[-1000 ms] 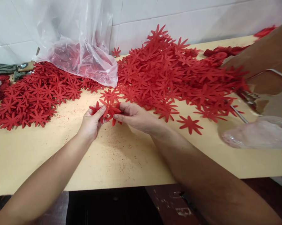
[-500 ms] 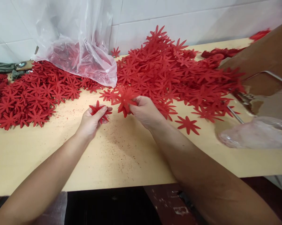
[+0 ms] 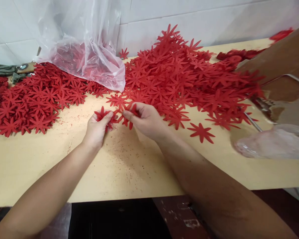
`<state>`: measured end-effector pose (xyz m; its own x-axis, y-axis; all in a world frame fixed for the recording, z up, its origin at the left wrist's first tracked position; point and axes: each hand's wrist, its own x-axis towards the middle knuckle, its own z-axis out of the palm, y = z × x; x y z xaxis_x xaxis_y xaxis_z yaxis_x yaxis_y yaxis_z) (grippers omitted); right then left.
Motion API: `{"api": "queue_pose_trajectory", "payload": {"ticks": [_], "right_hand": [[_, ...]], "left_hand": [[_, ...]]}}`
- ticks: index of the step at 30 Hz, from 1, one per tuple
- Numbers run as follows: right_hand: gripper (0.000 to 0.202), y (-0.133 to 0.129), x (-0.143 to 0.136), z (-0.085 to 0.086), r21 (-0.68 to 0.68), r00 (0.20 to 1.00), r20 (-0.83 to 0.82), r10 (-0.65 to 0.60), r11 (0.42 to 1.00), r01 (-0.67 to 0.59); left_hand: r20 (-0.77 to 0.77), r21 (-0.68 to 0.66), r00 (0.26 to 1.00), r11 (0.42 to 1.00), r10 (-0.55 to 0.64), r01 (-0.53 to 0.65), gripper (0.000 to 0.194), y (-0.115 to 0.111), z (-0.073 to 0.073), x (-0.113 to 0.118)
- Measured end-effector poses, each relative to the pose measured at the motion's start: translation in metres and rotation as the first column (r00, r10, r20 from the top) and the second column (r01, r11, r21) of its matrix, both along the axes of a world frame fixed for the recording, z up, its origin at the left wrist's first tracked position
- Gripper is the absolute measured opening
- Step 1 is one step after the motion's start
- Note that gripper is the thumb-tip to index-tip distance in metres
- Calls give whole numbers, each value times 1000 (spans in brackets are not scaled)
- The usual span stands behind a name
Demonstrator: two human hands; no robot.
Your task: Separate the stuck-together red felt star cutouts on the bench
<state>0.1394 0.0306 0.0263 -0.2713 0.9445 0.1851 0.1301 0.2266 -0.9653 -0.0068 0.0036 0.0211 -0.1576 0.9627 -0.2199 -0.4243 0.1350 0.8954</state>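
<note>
On the wide pale table [image 3: 17, 162], a large loose heap of red flower shapes [image 3: 179, 76] is spread from twelve to two o'clock. A smaller, denser heap [image 3: 32, 103] is found between nine and ten o'clock, and its back part is covered by a clear plastic bag [image 3: 99, 66] at ten o'clock. At three o'clock, a crumpled plastic bundle [image 3: 271, 142] is seen.

Compared with half a second earlier, the right hand [image 3: 148, 121] is brought closer to the left hand [image 3: 97, 129], so the gap between the two held pieces is nearly closed. By this, it is judged, both pieces can be handled together at one place.

At nine o'clock, one red piece [image 3: 102, 114] is pinched between the thumb and the fingers of the left hand. Near the centre, another red piece [image 3: 133, 111] is grasped by the fingertips of the right hand. Whether the two pieces are touched together, or how many layers are held, cannot be told.

One single flower [image 3: 202, 132] is left apart at three o'clock. Small reddish crumbs [image 3: 133, 181] are scattered at six to seven o'clock.
</note>
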Motion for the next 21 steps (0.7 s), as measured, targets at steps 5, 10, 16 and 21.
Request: {"api": "queue_pose_trajectory", "payload": {"ticks": [5,10,16,21], "right_hand": [[36,7,9,0,-42,990,-89,-112,993,108],[33,19,24,-6,12,958,-160,-236,970,241],[32,17,28,-6,27,967,-241,-77,996,86],[28,-2,-3,-6,50,988,-98,117,992,-113]], "left_hand": [[53,3,998,999,44,-44,9,1,3,-2],[52,-17,995,996,85,-84,9,3,2,-3],[-47,14,995,996,93,-93,9,4,-2,-2],[-113,44,991,997,64,-60,18,2,-4,2]]}}
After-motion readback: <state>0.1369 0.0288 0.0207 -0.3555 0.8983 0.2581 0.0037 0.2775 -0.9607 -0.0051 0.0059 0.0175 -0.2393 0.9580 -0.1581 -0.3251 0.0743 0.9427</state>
